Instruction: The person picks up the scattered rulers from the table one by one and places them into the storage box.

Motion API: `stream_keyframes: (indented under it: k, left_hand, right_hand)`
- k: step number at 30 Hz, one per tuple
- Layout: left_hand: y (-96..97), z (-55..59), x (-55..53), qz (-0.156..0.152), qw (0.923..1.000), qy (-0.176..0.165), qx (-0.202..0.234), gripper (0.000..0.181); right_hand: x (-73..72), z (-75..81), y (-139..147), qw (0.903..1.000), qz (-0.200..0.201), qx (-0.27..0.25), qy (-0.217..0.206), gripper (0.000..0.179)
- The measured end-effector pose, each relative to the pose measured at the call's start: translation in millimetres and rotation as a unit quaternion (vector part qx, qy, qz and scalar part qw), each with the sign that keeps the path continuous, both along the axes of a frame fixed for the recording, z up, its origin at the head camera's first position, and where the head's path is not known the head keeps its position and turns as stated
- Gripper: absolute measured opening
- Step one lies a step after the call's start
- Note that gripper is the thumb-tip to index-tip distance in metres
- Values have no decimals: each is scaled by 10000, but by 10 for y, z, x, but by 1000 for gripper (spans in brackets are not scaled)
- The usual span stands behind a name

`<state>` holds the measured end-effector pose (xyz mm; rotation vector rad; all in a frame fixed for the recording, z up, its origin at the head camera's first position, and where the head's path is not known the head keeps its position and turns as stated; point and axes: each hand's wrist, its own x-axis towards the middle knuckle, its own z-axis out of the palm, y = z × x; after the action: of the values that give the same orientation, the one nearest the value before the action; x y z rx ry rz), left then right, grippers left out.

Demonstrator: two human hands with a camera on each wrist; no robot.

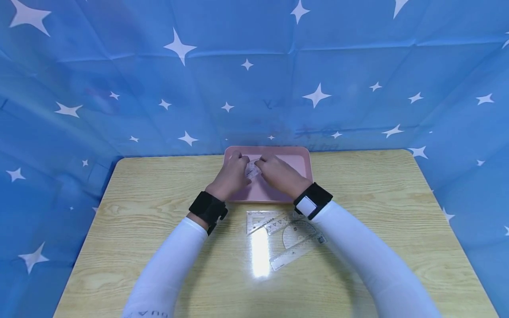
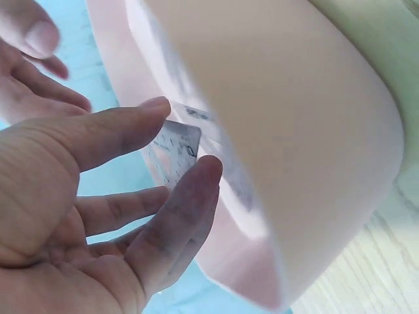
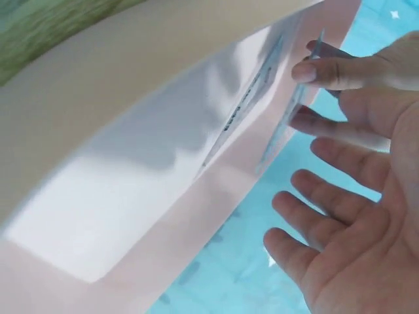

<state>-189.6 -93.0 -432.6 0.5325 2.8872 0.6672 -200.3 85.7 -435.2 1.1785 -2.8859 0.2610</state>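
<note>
Over the pink tray (image 1: 270, 196), my left hand (image 1: 232, 175) pinches a clear plastic set square (image 2: 180, 140) by its corner, between thumb and fingers. Black markings run along its edge; fingers hide part of its outline. My right hand (image 1: 280, 174) is close beside it, above the tray. In the right wrist view the right hand (image 3: 366, 242) has its fingers spread and apart from the set square. Another clear piece with black print (image 3: 245, 104) lies inside the tray.
Before the tray on the wooden table (image 1: 159, 256) lie a clear set square (image 1: 254, 216), a protractor (image 1: 296, 234) and a straight ruler (image 1: 292, 255), partly overlapping. Behind the tray hangs a blue cloth with white stars (image 1: 258, 88).
</note>
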Motion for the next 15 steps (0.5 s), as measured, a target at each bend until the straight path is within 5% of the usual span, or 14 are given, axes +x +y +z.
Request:
stream_keyframes:
  k: [6,15]
  left_hand:
    - [10,-32,-60,163,9998,-36,-87,43]
    - [12,-108,-113,401,9986,-90,-326,36]
  right_hand:
    - [14,-2,32,9995,8,-18,-304,30]
    - [117,-61,152,9988,216,-18,436,32]
